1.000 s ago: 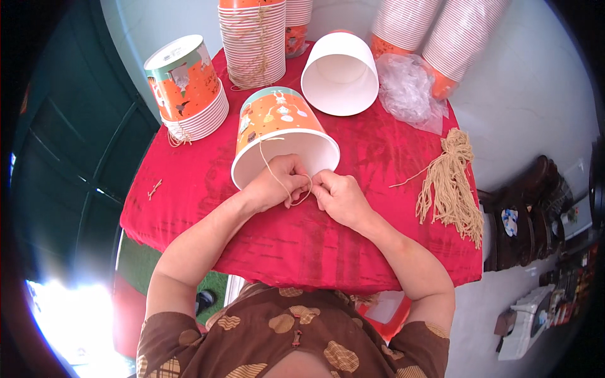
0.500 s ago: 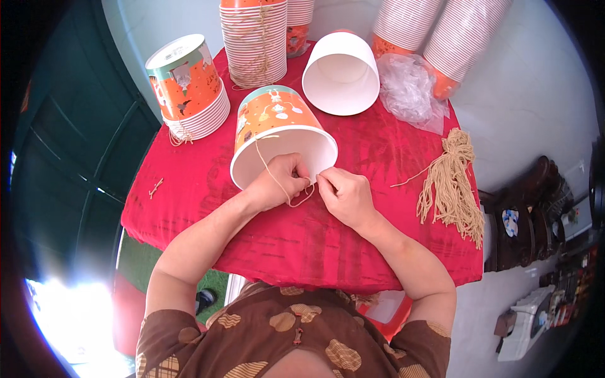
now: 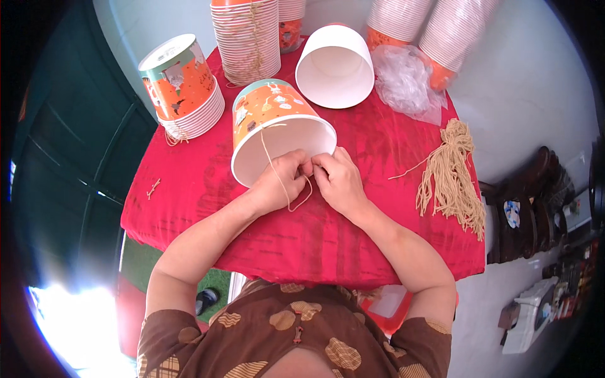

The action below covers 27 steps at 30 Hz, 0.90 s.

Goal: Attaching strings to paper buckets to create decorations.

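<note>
**My hands and the string at the paper bucket**

I sit at a worktop [image 3: 189,189] with a red cloth on it. A big paper bucket [image 3: 277,129] lies on its side just in front of me. It is orange and green outside and white inside, and its open mouth faces me.

My left hand [image 3: 282,183] and my right hand [image 3: 339,181] are close together at the bucket's rim. The fingers of both hands are pinched on a thin tan string [image 3: 277,167]. The string runs up along the inside of the bucket, and a small loop of it hangs down between my hands.

Behind the bucket lies a plain white bucket [image 3: 334,66] on its side. To my left stands a short stack of buckets [image 3: 183,88] turned upside down. At the back is a tall stack of buckets [image 3: 247,38] with string tied around it. More stacks lean in at the back right, and a clear plastic bag [image 3: 406,82] lies under them. To my right, near the edge, rests a bundle of tan strings [image 3: 450,170]. A tiny bit of string [image 3: 153,188] lies alone at the left.
</note>
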Available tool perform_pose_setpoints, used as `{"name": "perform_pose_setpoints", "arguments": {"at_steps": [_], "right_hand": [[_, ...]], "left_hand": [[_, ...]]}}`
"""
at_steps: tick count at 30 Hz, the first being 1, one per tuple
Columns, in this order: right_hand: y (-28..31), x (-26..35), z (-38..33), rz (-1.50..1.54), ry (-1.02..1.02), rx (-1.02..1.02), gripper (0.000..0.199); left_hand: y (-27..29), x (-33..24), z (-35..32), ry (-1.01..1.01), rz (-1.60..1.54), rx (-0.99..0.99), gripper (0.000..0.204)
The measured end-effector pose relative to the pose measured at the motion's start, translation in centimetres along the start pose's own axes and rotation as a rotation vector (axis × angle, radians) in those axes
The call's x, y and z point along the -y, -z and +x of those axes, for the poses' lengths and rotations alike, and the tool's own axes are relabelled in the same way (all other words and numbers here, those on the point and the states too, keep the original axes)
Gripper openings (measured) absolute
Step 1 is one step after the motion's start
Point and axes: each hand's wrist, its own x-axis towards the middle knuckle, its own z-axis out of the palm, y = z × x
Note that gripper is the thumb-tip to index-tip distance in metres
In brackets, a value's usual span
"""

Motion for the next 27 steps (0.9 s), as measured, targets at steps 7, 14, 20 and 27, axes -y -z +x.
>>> {"name": "perform_pose_setpoints", "arguments": {"at_steps": [7, 14, 20, 27], "right_hand": [[-0.45, -0.6, -0.23, 0.077, -0.078, 0.02, 0.006], [-0.25, -0.36, -0.11, 0.098, -0.07, 0.019, 0.011], [-0.39, -0.68, -0.22, 0.095, -0.068, 0.016, 0.011], [-0.33, -0.65, -0.3, 0.095, -0.051, 0.014, 0.013]], "left_hand": [[-0.71, -0.01, -0.05, -0.289, 0.234, -0.143, 0.017], [-0.73, -0.08, -0.26, -0.28, 0.403, -0.146, 0.015], [-0.4, -0.14, -0.43, -0.374, 0.633, -0.099, 0.016], [-0.7, 0.1, -0.31, -0.287, 0.646, -0.133, 0.014]]}}
